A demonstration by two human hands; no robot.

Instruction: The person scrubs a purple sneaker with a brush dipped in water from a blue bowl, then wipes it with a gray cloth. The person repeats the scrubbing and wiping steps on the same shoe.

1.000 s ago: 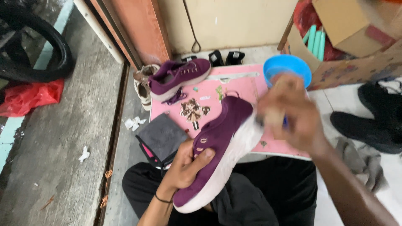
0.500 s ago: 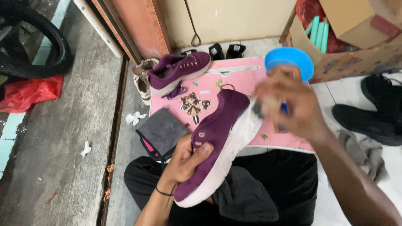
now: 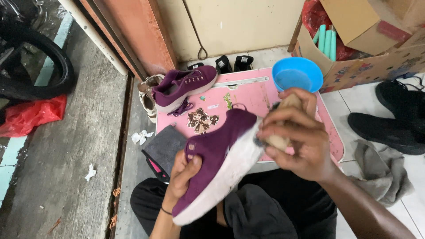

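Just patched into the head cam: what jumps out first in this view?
Centre frame, the left hand holds a purple shoe tilted, while the right hand presses a brush to its white sole. Behind, its twin shoe and a blue bowl sit on a pink table.

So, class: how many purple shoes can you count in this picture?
2. One purple shoe is gripped by the left hand, the right hand at its toe; the second purple shoe lies on the pink table. None seems hidden.
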